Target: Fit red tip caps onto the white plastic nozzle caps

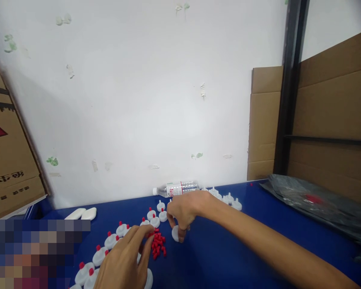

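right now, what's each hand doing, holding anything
Left hand: open, fingertips at the red plugs, nothing clearly held.
Right hand: closed on a white cap.

On the table (228,249) a bottle (176,188) lies behind the caps (100,255), a pile of plugs (158,244) just right of them.

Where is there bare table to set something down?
Bare blue table lies between the red pieces and the right forearm, and beyond it toward the black bags. Crowded: white caps around the left hand and by the bottle.
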Demonstrator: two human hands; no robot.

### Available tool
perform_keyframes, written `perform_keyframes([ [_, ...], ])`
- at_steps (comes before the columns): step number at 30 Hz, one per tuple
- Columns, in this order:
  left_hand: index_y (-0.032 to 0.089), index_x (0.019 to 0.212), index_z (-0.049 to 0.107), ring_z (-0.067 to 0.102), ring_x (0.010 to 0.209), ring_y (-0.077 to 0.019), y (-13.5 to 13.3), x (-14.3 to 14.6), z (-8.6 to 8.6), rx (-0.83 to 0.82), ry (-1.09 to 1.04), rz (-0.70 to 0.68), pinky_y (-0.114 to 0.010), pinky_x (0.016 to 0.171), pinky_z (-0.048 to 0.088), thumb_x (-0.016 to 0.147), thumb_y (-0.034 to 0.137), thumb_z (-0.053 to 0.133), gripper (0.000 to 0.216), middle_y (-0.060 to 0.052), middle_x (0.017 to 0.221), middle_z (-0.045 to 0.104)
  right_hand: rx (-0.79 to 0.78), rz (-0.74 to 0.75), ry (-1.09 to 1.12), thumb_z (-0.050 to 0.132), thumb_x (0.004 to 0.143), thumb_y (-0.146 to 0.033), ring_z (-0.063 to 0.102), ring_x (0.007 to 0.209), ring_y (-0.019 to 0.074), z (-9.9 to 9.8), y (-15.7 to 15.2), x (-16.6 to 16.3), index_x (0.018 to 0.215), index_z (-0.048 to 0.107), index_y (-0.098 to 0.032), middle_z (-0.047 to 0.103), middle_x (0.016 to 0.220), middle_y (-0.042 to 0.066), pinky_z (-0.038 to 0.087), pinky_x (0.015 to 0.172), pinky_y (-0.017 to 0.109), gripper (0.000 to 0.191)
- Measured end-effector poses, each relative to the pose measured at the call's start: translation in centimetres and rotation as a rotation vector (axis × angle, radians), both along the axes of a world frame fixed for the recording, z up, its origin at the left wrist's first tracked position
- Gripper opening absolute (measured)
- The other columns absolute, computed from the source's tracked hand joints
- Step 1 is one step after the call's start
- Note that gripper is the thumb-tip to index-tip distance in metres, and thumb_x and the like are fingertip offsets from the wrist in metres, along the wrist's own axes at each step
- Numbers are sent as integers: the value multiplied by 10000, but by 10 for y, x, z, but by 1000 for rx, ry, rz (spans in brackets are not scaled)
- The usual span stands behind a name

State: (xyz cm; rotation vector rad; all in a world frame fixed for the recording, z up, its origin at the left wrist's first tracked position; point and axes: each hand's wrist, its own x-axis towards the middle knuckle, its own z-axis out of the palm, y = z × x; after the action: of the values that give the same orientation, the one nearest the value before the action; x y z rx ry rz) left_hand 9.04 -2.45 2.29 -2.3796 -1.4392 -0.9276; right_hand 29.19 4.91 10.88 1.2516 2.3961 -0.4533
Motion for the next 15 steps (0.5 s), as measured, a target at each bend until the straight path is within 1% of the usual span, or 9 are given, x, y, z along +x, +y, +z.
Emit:
perform_keyframes([
  [3,293,1045,724,780,792,-175,2,1,-3,0,6,-40,-219,640,584,1012,233,462,271,3,967,789,63,31,12,874,712,-382,707,880,233,5,-5,1,1081,750,-179,762,969,39,452,571,265,439],
  [5,292,1076,723,777,806,-167,3,2,-6,6,5,-78,-217,664,589,1016,222,451,287,-3,987,774,93,69,34,850,746,-405,692,871,226,12,-9,3,1109,747,-176,753,1003,41,440,559,269,442],
  [10,289,1107,722,765,782,-159,5,2,-9,-5,1,-85,-210,621,581,1019,209,444,303,-11,1006,747,150,166,128,816,789,-458,649,793,184,23,-20,6,1143,737,-170,732,927,19,429,564,258,463],
  [13,291,1147,719,767,782,-154,4,0,-10,-23,13,-93,-204,647,586,1015,180,438,330,-10,1018,747,206,200,127,795,808,-480,622,760,173,26,-28,3,1053,749,-178,719,885,13,406,541,259,392],
  [15,291,1120,732,771,792,-146,4,-1,-10,-41,32,-103,-190,656,586,1008,143,412,370,-10,1035,751,227,205,118,778,822,-484,608,734,166,27,-33,2,972,744,-191,706,842,4,382,519,259,330],
])
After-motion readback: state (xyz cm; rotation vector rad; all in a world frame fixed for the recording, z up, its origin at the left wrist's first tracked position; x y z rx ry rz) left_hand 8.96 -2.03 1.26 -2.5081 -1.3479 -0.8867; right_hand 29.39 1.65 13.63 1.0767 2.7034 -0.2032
